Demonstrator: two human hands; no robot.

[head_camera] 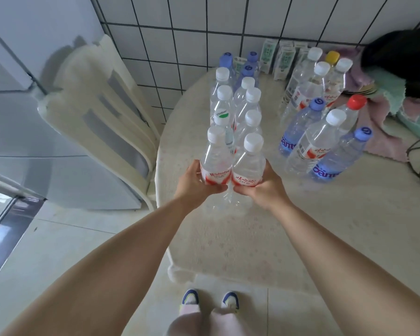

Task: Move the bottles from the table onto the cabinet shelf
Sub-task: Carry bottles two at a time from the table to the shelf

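Seen from above: a person's shoes [210, 299] stand on pale floor tiles at the near edge of a round table [240, 238] with a light patterned cover. Two bare arms reach forward. The left hand [199, 181] is wrapped around a clear white-capped bottle [216, 158] with a red label; the right hand [260, 184] grips a matching bottle [249, 163] just beside it, the two bottles touching. Behind them more bottles stand upright in a double row [238, 98]. To the right is another cluster [325, 122] with blue, white, red and yellow caps. Cartons [277, 57] line the tiled wall beyond.
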